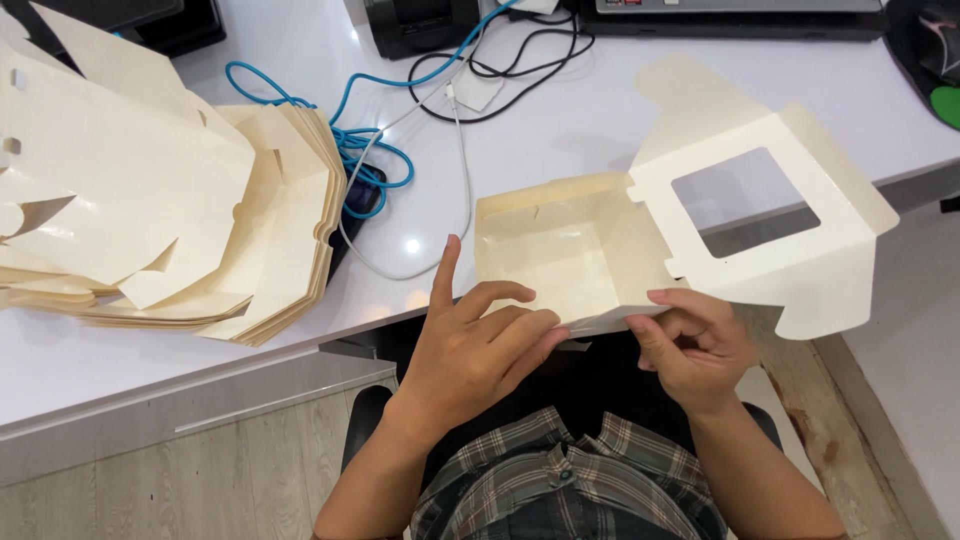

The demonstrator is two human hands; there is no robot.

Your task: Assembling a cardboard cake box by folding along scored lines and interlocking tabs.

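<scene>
A glossy white counter (560, 130) fills the far half of the scene, catching a small bright glint of overhead light. Blue (370, 150), black (500, 75) and white cables (455, 170) trail across it toward dark devices (420, 25) at the far edge. Pale wood-look flooring (150, 480) shows at near left.

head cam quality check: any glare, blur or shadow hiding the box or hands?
Head view: sharp overall, no motion blur on the left hand or right hand; small specular glare spots on the glossy white table; soft shadow beside the cream box under its windowed lid; mild wide-angle bending along the table edge.
</scene>
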